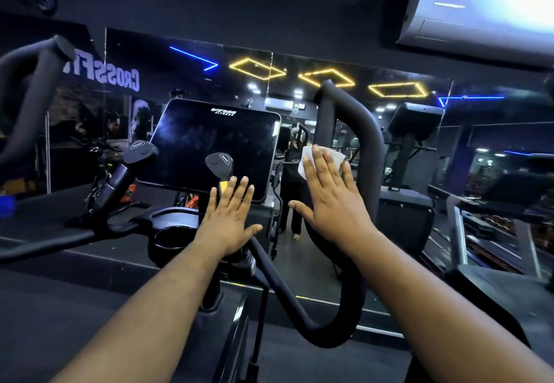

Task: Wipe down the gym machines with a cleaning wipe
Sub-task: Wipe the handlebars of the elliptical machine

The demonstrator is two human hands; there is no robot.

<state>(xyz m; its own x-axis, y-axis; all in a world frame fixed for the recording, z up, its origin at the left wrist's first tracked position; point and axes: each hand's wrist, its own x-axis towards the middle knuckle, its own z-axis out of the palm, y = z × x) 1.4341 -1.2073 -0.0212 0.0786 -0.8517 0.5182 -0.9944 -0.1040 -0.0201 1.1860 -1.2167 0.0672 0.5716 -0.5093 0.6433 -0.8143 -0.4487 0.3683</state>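
Note:
A black exercise machine stands in front of me, with a dark console screen (pixel 214 149) at its centre. A thick curved padded handlebar (pixel 364 155) loops up on the right. My right hand (pixel 328 194) is flat with straight fingers over a white cleaning wipe (pixel 325 156), beside that handlebar's upper part. Whether the wipe touches the bar I cannot tell. My left hand (pixel 232 215) is spread open with straight fingers, held just below the screen, above the machine's central stem and cup holder (pixel 174 237). It holds nothing.
A second padded handlebar (pixel 33 89) rises at the left. Short grips (pixel 220 165) stand in front of the screen. A wall mirror (pixel 299 131) behind reflects the gym and a person. Another console (pixel 415 120) and machine stand to the right. An air conditioner (pixel 482 14) hangs top right.

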